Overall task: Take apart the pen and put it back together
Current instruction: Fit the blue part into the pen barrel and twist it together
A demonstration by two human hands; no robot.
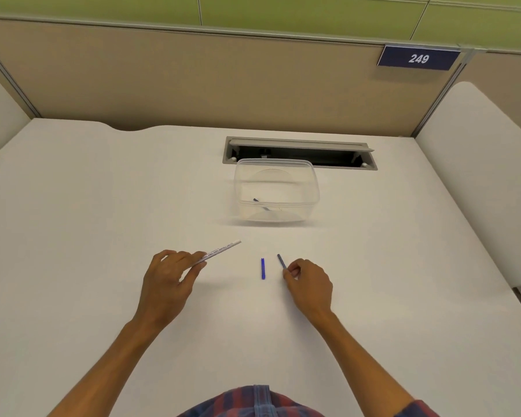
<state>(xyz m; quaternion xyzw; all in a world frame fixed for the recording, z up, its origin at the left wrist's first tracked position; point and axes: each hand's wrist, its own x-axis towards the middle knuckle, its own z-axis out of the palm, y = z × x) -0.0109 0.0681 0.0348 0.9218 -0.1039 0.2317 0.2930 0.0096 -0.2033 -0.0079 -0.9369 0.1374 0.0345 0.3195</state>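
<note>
A white bench (pixel 103 206) is sitting in a booth with tan walls and a sign (pixel 418 58) reading 249. The left hand (pixel 169 278) is holding the white pen tube (pixel 223 249) in a closed grip. The right hand (pixel 309 284) is pinching a thin blue piece (pixel 281 261). A blue cap (pixel 263 268) is lying between them. A clear tub (pixel 275 191) is sitting nearer the far edge.

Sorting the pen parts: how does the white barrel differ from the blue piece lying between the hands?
The white barrel is long, printed and held off the desk by the left hand; the blue piece is short, plain and lies untouched on the desk. The barrel slants; the blue piece points straight away. Both are slim and straight.
</note>
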